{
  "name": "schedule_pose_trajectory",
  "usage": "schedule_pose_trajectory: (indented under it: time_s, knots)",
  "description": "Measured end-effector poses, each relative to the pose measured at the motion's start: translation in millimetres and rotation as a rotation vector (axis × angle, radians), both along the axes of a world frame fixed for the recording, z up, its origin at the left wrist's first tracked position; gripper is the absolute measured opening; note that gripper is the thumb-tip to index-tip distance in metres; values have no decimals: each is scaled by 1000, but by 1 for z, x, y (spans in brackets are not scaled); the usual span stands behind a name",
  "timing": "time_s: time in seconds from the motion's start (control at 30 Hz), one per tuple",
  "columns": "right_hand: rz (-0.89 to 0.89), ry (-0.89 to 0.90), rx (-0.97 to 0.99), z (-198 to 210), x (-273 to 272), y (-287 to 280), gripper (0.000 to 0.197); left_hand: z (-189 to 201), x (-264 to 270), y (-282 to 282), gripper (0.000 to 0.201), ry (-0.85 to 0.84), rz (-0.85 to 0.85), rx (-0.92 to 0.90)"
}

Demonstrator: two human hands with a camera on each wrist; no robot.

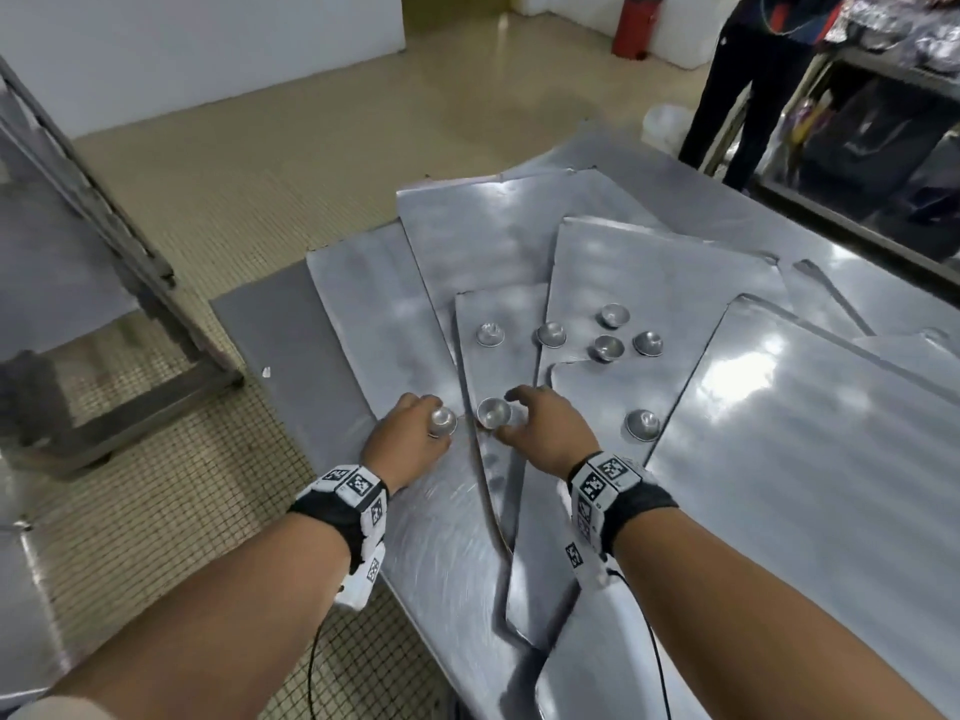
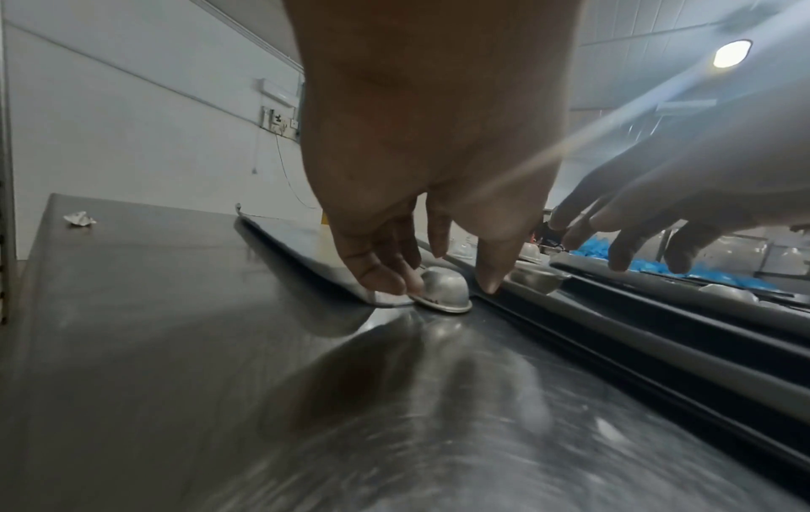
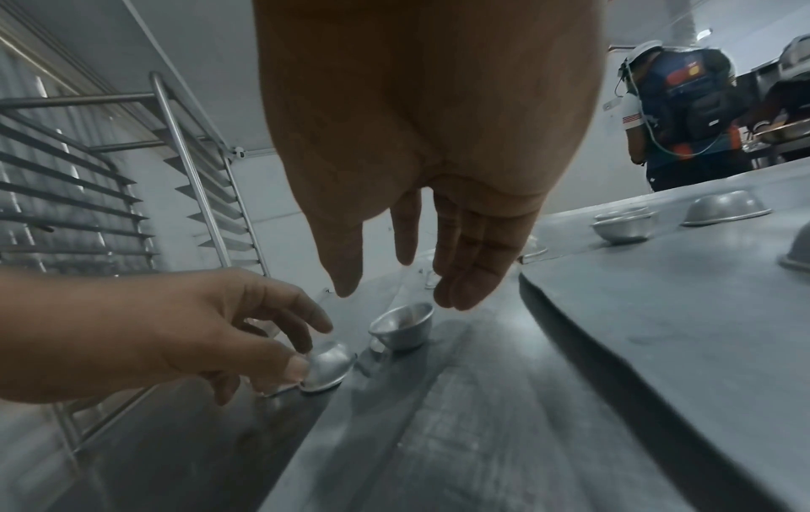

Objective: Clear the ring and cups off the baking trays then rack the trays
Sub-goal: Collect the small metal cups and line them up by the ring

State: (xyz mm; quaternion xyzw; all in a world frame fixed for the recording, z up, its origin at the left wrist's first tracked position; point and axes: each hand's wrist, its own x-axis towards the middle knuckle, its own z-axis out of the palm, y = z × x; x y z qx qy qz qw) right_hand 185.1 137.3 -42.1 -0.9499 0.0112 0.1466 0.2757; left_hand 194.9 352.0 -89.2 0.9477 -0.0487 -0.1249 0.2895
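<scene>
From the head view, the left hand curls its fingertips round an upturned cup lying on the baking trays, which overlap in a loose heap. Just beside it, the right hand hovers with spread, relaxed fingers around an upright cup, holding nothing. Six more cups sit on the trays beyond and to the right of that hand.

In the left wrist view, the left hand's fingers and thumb pinch the upturned cup at a tray's edge.

In the right wrist view, the right hand's fingers hang straight just above the upright cup, not touching it; a rack stands beyond the left hand.
</scene>
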Motion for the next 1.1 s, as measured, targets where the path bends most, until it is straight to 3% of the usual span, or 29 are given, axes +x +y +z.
schedule_pose_trajectory:
  time_s: [0.2,0.3,0.4,0.67,0.83,0.93,1.1]
  knots:
    - [56,66,-24,-20,21,14,74,-16,16,2,46,11,-68,81]
    - [65,76,-53,-27,26,17,65,-18,21,2,30,-14,-77,106]
    - [73,69,-78,-30,29,17,52,-19,24,2,27,-31,-89,99]
    - [49,10,-7,-33,30,12,29,-22,32,-2,33,-76,-95,18]
    - [23,-24,-1,-41,28,12,18,-24,34,-4,55,6,-109,22]
    - [14,-29,1,-44,28,12,16,-24,33,-3,39,7,-130,15]
    - [-2,-51,15,-48,27,13,27,-23,32,1,44,-64,-127,-56]
